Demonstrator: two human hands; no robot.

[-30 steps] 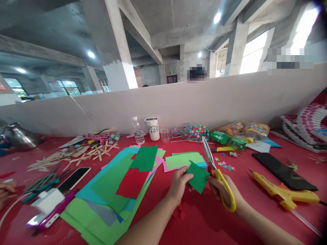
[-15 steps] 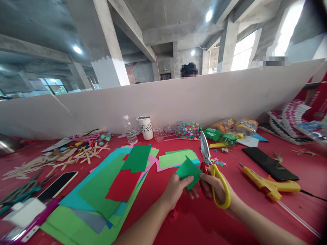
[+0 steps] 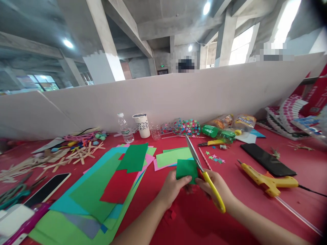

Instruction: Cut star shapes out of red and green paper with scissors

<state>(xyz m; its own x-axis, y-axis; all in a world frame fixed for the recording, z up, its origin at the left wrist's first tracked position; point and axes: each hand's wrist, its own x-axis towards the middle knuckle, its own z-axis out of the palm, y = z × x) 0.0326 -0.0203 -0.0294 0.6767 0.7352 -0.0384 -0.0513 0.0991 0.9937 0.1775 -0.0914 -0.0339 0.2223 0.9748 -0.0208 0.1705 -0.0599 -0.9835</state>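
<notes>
My left hand (image 3: 171, 190) pinches a small dark green paper square (image 3: 186, 169) at its lower left, thumb on top. In my right hand (image 3: 214, 189) is a pair of scissors (image 3: 196, 154) with yellow and red handles, blades pointing up and away. The right fingertips also touch the paper's lower right edge, and the scissors pass close along its right side. Whether the blades touch the paper I cannot tell. Red paper scraps (image 3: 170, 213) lie on the red table below my left wrist.
Stacked coloured paper (image 3: 93, 194) covers the left; a smaller pile (image 3: 170, 157) lies ahead. A yellow glue gun (image 3: 268, 180) and black phone (image 3: 268, 159) are at right. Along the white partition (image 3: 163, 98) stand a water bottle (image 3: 125, 128) and a white cup (image 3: 141, 126).
The green paper has turned from a tilted diamond to nearly square-on. The scissors have swung so their blades lean left and away, seen more edge-on. The view has shifted slightly.
</notes>
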